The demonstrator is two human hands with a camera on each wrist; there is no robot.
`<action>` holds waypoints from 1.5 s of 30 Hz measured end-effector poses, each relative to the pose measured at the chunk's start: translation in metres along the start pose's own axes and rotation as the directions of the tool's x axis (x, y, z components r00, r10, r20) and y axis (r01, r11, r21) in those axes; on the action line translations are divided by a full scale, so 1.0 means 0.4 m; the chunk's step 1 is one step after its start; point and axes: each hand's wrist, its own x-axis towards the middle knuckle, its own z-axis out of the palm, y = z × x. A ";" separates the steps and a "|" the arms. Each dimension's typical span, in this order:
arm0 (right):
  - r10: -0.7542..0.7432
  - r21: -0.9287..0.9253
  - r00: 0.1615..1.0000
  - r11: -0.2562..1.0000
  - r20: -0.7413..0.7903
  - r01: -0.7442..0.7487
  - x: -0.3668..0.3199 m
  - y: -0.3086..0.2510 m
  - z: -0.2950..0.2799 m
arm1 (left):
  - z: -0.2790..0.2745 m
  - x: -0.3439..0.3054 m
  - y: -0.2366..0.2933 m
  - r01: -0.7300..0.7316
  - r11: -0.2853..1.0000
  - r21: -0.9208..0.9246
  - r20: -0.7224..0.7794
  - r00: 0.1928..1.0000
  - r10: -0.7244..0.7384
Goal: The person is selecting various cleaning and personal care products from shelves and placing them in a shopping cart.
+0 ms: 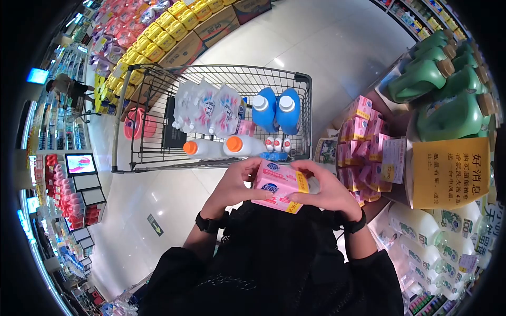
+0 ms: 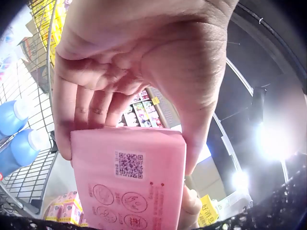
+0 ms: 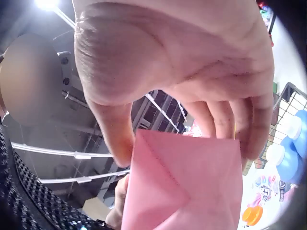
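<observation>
A pink wrapped pack of soap (image 1: 279, 181) is held between both hands in front of the chest, near the cart's close side. On its left end the left hand (image 1: 232, 184) grips it, with the thumb across the printed face. The right hand (image 1: 329, 189) holds the other end, beside a yellow band. In the left wrist view, the pack (image 2: 129, 182) shows a QR code and round icons between thumb and fingers. The folded paper end of the pack (image 3: 192, 177) faces the right wrist camera, with that hand's thumb and fingers on opposite sides.
Beyond the hands stands a shopping cart (image 1: 309, 79) with blue bottles (image 1: 287, 113), clear pouches (image 1: 203, 108) and orange-capped white bottles (image 1: 211, 150). At right are stacked pink packs (image 1: 356, 129), green jugs (image 1: 453, 116) and a yellow sign (image 1: 448, 174). A person (image 1: 71, 87) is far left.
</observation>
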 end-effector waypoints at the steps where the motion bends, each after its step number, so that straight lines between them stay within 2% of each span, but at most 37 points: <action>1: 0.011 -0.073 0.997 0.997 0.080 -0.005 0.032 -0.020 0.000 | -0.016 0.010 0.014 0.023 0.998 0.051 0.032 0.999 -0.025; 2: 0.028 -0.148 0.986 0.989 0.164 -0.003 0.065 -0.038 0.001 | -0.033 0.021 0.022 0.043 0.994 0.101 0.058 0.997 -0.049; 4: 0.055 -0.158 0.974 0.987 0.220 -0.020 0.129 -0.047 0.011 | -0.072 0.040 0.025 0.014 0.998 0.066 0.064 0.998 -0.018; 6: 0.089 -0.301 0.961 0.954 0.261 -0.006 0.203 -0.060 0.025 | -0.127 0.055 0.030 -0.119 0.926 0.357 0.079 0.992 0.097; 7: 0.002 -0.324 0.976 0.944 0.216 0.069 0.238 -0.059 0.045 | -0.157 0.058 0.031 -0.169 0.866 0.470 0.074 0.986 0.152; 8: 0.013 -0.334 0.971 0.940 0.238 0.070 0.279 -0.057 0.061 | -0.192 0.067 0.018 -0.163 0.875 0.456 0.053 0.986 0.157; 10: 0.094 -0.411 0.987 0.911 0.127 -0.034 0.362 -0.046 0.092 | -0.261 0.087 -0.030 -0.289 0.801 0.524 -0.047 0.929 0.367; 11: 0.087 -0.433 0.995 0.899 0.040 -0.061 0.409 -0.025 0.110 | -0.290 0.086 -0.047 -0.251 0.786 0.565 -0.186 0.889 0.418; 12: 0.090 -0.445 0.994 0.894 0.062 -0.053 0.458 -0.018 0.129 | -0.329 0.088 -0.075 -0.243 0.794 0.558 -0.211 0.883 0.419; 14: 0.171 -0.353 0.950 0.899 -0.261 -0.259 0.560 0.002 0.176 | -0.418 0.073 -0.150 0.013 0.836 0.548 -0.550 0.759 0.349; 15: 0.186 -0.394 0.925 0.863 -0.331 -0.315 0.618 0.050 0.193 | -0.451 0.054 -0.176 0.071 0.859 0.506 -0.617 0.726 0.304; 16: 0.194 -0.411 0.932 0.856 -0.307 -0.314 0.669 0.069 0.211 | -0.478 0.030 -0.204 0.084 0.871 0.484 -0.640 0.713 0.287; 18: 0.130 -0.471 0.917 0.826 -0.377 -0.311 0.766 0.107 0.245 | -0.518 -0.022 -0.260 0.256 0.864 0.434 -0.704 0.695 0.148; 20: 0.166 -0.549 0.936 0.772 -0.310 -0.319 0.853 0.185 0.273 | -0.532 -0.074 -0.312 0.313 0.845 0.433 -0.746 0.651 0.141; 22: 0.261 -0.594 0.907 0.690 -0.330 -0.414 0.926 0.259 0.296 | -0.558 -0.124 -0.385 0.326 0.771 0.547 -0.749 0.602 0.277; 23: 0.371 -0.611 0.865 0.613 -0.338 -0.501 0.955 0.276 0.305 | -0.561 -0.145 -0.410 0.360 0.761 0.540 -0.799 0.504 0.329; 24: 0.378 -0.622 0.869 0.609 -0.319 -0.492 0.977 0.304 0.315 | -0.572 -0.162 -0.412 0.404 0.748 0.526 -0.828 0.441 0.345; 26: 0.413 -0.602 0.825 0.565 -0.385 -0.564 1.003 0.399 0.328 | -0.605 -0.176 -0.446 0.429 0.723 0.541 -0.838 0.345 0.423; 27: 0.422 -0.638 0.829 0.534 -0.368 -0.555 1.016 0.435 0.332 | -0.617 -0.174 -0.464 0.439 0.708 0.553 -0.832 0.328 0.447; 28: 0.428 -0.647 0.834 0.533 -0.349 -0.545 1.034 0.492 0.325 | -0.625 -0.167 -0.473 0.470 0.701 0.536 -0.843 0.342 0.415; 30: 0.528 -0.619 0.770 0.484 -0.358 -0.619 1.057 0.603 0.323 | -0.621 -0.141 -0.497 0.573 0.563 0.596 -0.800 0.367 0.474; 31: 0.578 -0.573 0.719 0.461 -0.385 -0.678 1.070 0.576 0.336 | -0.627 -0.138 -0.501 0.575 0.550 0.606 -0.790 0.354 0.500; 32: 0.589 -0.585 0.720 0.455 -0.368 -0.671 1.073 0.550 0.349 | -0.627 -0.138 -0.504 0.571 0.555 0.605 -0.790 0.348 0.504; 34: 0.698 -0.539 0.661 0.458 -0.274 -0.707 1.080 0.544 0.357 | -0.624 -0.138 -0.506 0.580 0.565 0.587 -0.806 0.351 0.477; 35: 0.674 -0.517 0.680 0.489 -0.287 -0.703 1.085 0.658 0.347 | -0.625 -0.135 -0.507 0.583 0.563 0.586 -0.806 0.341 0.484; 36: 0.679 -0.519 0.677 0.486 -0.283 -0.703 1.094 0.695 0.345 | -0.629 -0.136 -0.510 0.587 0.564 0.581 -0.809 0.342 0.478; 38: 0.710 -0.417 0.640 0.508 -0.293 -0.754 1.108 0.730 0.343 | -0.626 -0.138 -0.514 0.588 0.555 0.588 -0.805 0.364 0.469; 39: 0.749 -0.358 0.629 0.540 -0.209 -0.761 1.113 0.720 0.337 | -0.624 -0.137 -0.513 0.584 0.559 0.588 -0.806 0.368 0.463; 40: 0.749 -0.358 0.626 0.535 -0.216 -0.765 1.121 0.709 0.333 | -0.625 -0.137 -0.509 0.579 0.559 0.594 -0.802 0.368 0.471; 42: 0.801 -0.519 0.573 0.421 -0.172 -0.744 1.138 0.681 0.317 | -0.629 -0.135 -0.504 0.568 0.559 0.604 -0.794 0.368 0.484; 43: 0.794 -0.563 0.600 0.453 -0.097 -0.691 1.137 0.666 0.307 | -0.629 -0.135 -0.505 0.568 0.559 0.605 -0.794 0.370 0.483; 44: 0.790 -0.555 0.603 0.454 -0.110 -0.697 1.133 0.653 0.298 | -0.630 -0.136 -0.506 0.566 0.558 0.607 -0.792 0.373 0.484; 45: 0.682 -0.639 0.707 0.461 -0.188 -0.616 1.125 0.603 0.303 | -0.629 -0.137 -0.507 0.564 0.562 0.605 -0.794 0.381 0.474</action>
